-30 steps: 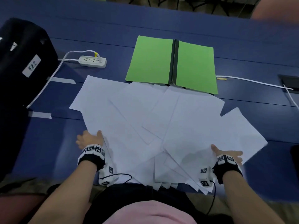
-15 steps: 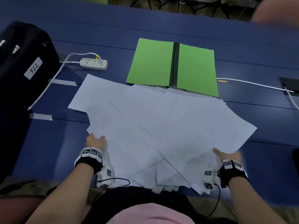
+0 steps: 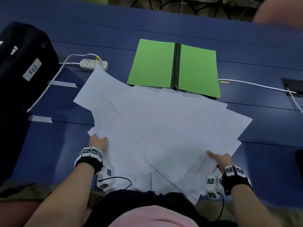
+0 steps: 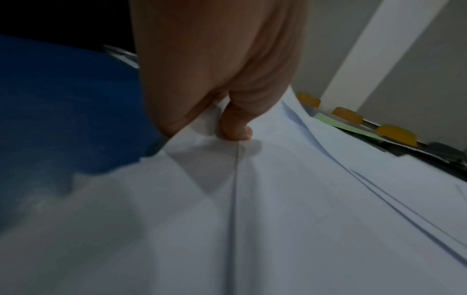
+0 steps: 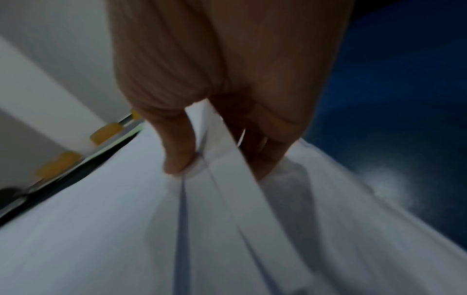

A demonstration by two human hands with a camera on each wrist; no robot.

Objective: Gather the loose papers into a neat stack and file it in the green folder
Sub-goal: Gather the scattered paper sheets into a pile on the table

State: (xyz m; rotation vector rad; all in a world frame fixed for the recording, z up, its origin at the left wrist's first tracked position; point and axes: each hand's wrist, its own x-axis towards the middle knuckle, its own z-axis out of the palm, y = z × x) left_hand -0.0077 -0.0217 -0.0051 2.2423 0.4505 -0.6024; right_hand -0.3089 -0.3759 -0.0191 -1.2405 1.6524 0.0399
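Observation:
Several loose white papers (image 3: 164, 125) lie fanned and overlapping on the blue table, reaching over its near edge. The green folder (image 3: 173, 66) lies open flat just behind them, its black spine in the middle. My left hand (image 3: 98, 142) pinches the pile's left edge, thumb on top (image 4: 235, 127) and fingers under the sheets. My right hand (image 3: 219, 158) grips the right edge, thumb (image 5: 177, 151) above and fingers below a bunch of sheets (image 5: 227, 179). The far left sheet curls upward near the power strip.
A white power strip (image 3: 93, 64) with its cable sits at the back left. A black bag (image 3: 21, 66) with a "522" label stands at the left. A white cable (image 3: 255, 86) runs to a table socket at the right. Two tape strips (image 3: 40, 119) stick to the table.
Both hands have slid inward, pushing the spread papers together; the right-hand sheets moved left and the pile is narrower. The far left sheet has lifted and curled.

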